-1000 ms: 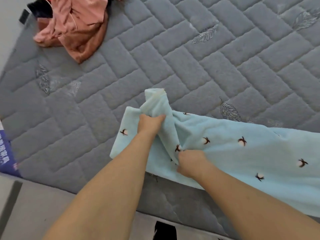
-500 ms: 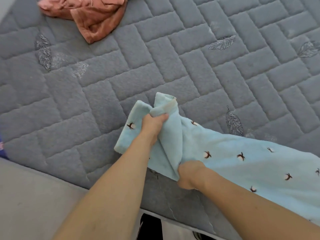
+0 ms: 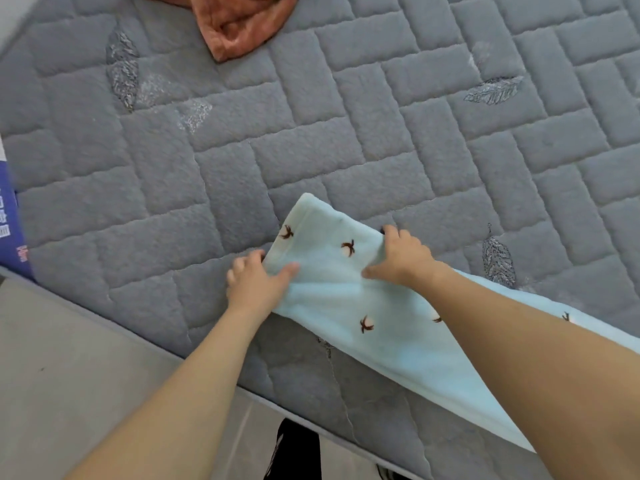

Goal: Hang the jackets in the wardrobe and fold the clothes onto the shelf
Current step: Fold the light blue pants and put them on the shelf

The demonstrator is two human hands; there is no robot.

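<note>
Grey quilted mattress point(image 3: 346, 140) fills most of the view, brick-pattern stitching with embroidered leaf motifs; pale floor point(image 3: 69, 358) along its near edge at lower left. Light blue fleece garment point(image 3: 363, 306), printed with small dark brown sprigs, lies on the mattress near that edge, its narrow end toward the middle of the bed, the rest trailing off to the right and out of view under the right forearm. Left hand point(image 3: 254, 284) pinches the garment's left edge: thumb on top of the fabric, fingers curled beside and under the hem. Right hand point(image 3: 401, 258) grips the far right side of the same narrow end, fingers curled over the edge, thumb pointing left across the cloth. Fabric between the two hands looks flat and spread. Salmon-pink clothing point(image 3: 239, 26) sits crumpled at the top edge, well apart. Blue printed item point(image 3: 12, 216) at the far left edge; can't tell what it is.
</note>
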